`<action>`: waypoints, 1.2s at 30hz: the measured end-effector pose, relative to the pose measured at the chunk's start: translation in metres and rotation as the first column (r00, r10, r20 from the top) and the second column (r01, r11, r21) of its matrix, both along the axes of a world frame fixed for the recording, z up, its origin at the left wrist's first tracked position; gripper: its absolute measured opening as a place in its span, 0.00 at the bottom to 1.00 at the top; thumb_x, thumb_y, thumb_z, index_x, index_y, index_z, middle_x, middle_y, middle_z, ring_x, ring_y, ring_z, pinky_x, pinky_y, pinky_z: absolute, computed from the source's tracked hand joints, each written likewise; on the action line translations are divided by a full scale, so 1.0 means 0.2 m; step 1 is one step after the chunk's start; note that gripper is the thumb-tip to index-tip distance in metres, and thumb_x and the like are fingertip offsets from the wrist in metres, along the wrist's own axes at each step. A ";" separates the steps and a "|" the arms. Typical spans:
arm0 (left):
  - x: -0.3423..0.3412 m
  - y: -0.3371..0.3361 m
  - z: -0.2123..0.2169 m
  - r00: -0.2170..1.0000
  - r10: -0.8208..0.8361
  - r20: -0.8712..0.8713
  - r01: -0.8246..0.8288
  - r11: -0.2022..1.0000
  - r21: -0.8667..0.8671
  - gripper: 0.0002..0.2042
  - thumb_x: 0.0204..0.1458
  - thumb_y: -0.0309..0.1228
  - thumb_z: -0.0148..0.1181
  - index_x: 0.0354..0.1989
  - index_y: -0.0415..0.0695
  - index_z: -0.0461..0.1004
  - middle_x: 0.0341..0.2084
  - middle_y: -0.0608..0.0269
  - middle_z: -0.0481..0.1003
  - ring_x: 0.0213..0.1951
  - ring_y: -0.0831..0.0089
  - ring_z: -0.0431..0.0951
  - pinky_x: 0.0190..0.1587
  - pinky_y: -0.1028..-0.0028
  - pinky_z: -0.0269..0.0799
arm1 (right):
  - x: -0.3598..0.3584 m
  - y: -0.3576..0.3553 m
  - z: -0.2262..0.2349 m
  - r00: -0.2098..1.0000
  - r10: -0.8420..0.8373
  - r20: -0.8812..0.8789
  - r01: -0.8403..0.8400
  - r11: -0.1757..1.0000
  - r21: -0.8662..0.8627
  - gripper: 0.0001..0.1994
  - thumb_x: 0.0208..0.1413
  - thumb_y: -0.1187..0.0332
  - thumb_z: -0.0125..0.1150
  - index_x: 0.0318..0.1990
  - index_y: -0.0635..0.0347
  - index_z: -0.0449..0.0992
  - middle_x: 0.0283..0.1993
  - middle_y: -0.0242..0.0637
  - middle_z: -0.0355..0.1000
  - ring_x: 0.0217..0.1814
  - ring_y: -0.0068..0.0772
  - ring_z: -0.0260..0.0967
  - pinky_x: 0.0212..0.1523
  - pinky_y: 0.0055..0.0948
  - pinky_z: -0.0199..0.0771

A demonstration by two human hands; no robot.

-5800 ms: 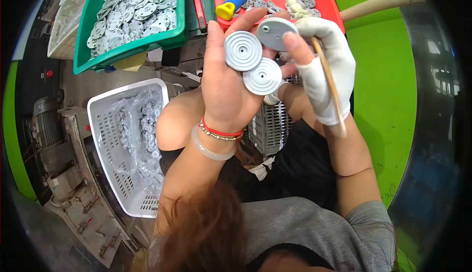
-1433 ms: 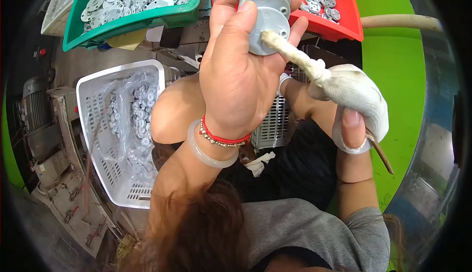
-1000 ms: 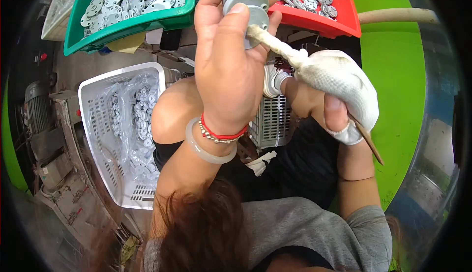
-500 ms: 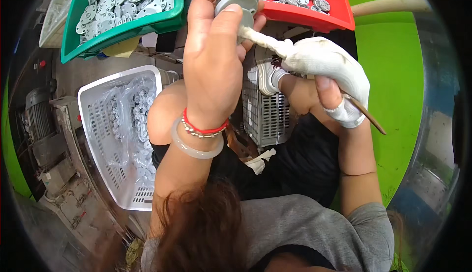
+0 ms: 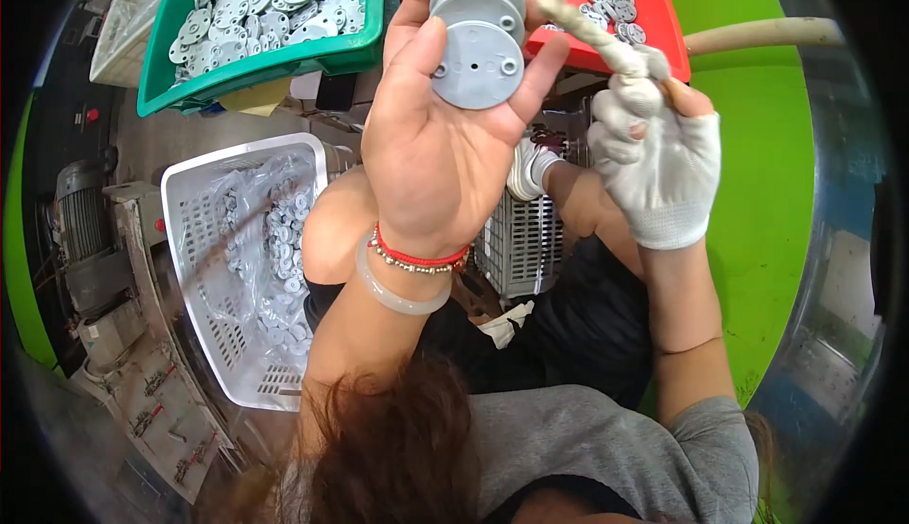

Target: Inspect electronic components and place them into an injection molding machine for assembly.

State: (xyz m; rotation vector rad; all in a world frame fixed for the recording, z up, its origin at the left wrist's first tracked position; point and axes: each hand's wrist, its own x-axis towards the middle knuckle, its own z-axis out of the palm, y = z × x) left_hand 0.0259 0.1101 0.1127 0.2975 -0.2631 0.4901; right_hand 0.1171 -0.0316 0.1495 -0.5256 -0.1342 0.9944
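The person's bare left hand (image 5: pixel 445 136) is held up high, palm facing the camera. Its fingers and thumb curl around a small stack of grey round discs (image 5: pixel 476 41). The front disc is flat and grey with small holes in it, and more discs sit just behind it. The thumb presses on the left side of the stack and the fingertips press on the right side — so the discs are pinched at the top of the hand, in front of the red tray (image 5: pixel 653 22). A red bead bracelet (image 5: pixel 421 254) and a pale bangle (image 5: pixel 398 292) sit on the left wrist.

The right hand (image 5: pixel 658 159) wears a white cloth glove. Its fingers are curled shut around a thin stick wrapped in white cloth (image 5: pixel 592 27). The tip of the stick points up and left and comes right next to the edge of the discs; you cannot tell if it touches them.

Behind the hands, the red tray holds many small metal parts. To the left of it, a green tray (image 5: pixel 256 60) is full of grey discs too. Lower left, a white plastic basket (image 5: pixel 204 268) with a clear bag holds more discs. A pale pipe (image 5: pixel 762 36) lies over a green surface on the right.
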 end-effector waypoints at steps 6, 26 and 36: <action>0.00 0.03 0.01 0.999 0.009 0.048 -0.012 0.998 0.056 0.16 0.60 0.31 0.37 0.55 0.43 0.61 0.52 0.54 0.66 0.58 0.56 0.61 0.64 0.51 0.48 | 0.04 0.00 -0.03 0.999 -0.026 0.033 0.026 0.999 -0.019 0.19 0.57 0.60 0.46 0.49 0.65 0.66 0.47 0.50 0.66 0.33 0.30 0.61 0.32 0.26 0.65; 0.05 -0.04 0.07 0.837 -0.071 -0.543 -0.028 0.984 -0.173 0.14 0.59 0.31 0.40 0.53 0.47 0.58 0.47 0.55 0.68 0.52 0.57 0.69 0.54 0.56 0.66 | 2.10 0.92 0.12 0.045 0.158 0.986 0.971 0.227 -0.080 0.14 0.50 0.58 0.55 0.35 0.58 0.77 0.38 0.47 0.74 0.43 0.46 0.71 0.44 0.38 0.69; 0.11 0.02 0.11 0.763 -0.225 -0.605 0.062 0.959 -0.278 0.17 0.59 0.30 0.38 0.56 0.43 0.54 0.50 0.52 0.64 0.53 0.57 0.67 0.56 0.55 0.64 | 2.72 1.16 -0.01 0.045 0.692 0.721 0.999 -0.027 -0.036 0.21 0.52 0.52 0.47 0.45 0.58 0.73 0.47 0.53 0.69 0.52 0.47 0.66 0.52 0.38 0.64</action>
